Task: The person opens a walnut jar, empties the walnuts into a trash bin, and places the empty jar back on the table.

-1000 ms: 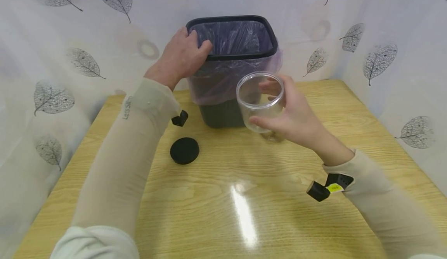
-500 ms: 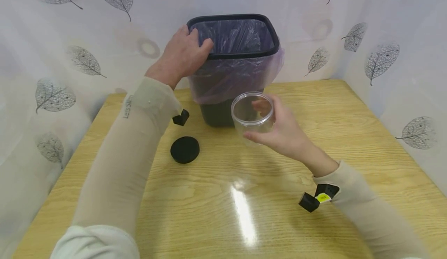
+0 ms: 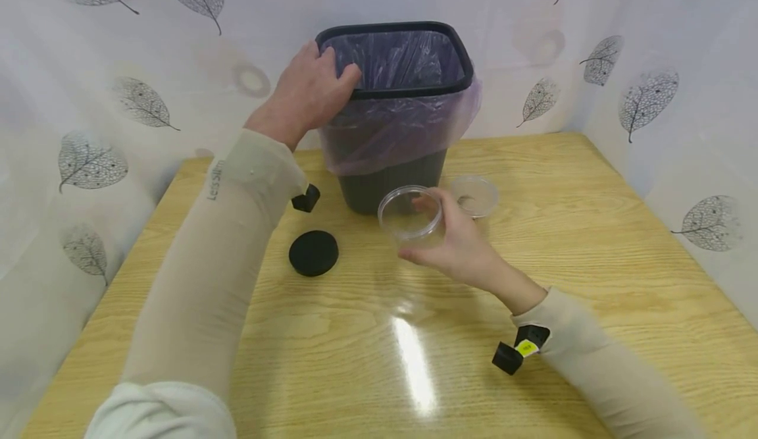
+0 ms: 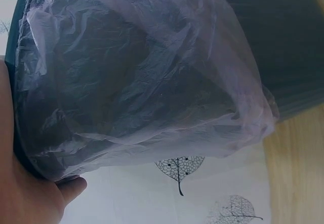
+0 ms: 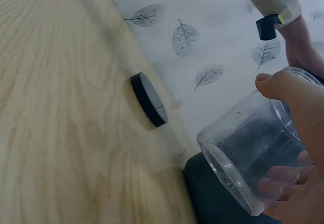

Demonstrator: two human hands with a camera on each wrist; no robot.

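My left hand (image 3: 310, 93) grips the near left corner of the rim of a dark trash bin (image 3: 385, 192), its fingers bent over the edge. A translucent purplish bin liner (image 3: 403, 129) folds out over that rim and hangs down the outside. In front of the bin, my right hand (image 3: 464, 245) holds a clear plastic jar (image 5: 240, 138) around its side, thumb on the near side and fingers behind. The jar has no lid on, and its open mouth faces up in the head view. To its left, a round black lid (image 3: 314, 253) lies flat on the table.
Just behind my right hand, a clear round plastic piece (image 3: 476, 195) is on the wooden table (image 3: 331, 360). A pale cloth with leaf prints (image 3: 237, 77) hangs behind the table and along its sides.
My right hand has brought the jar down and left, nearer the table, uncovering the clear round piece behind it. The left hand stays on the bin's rim.
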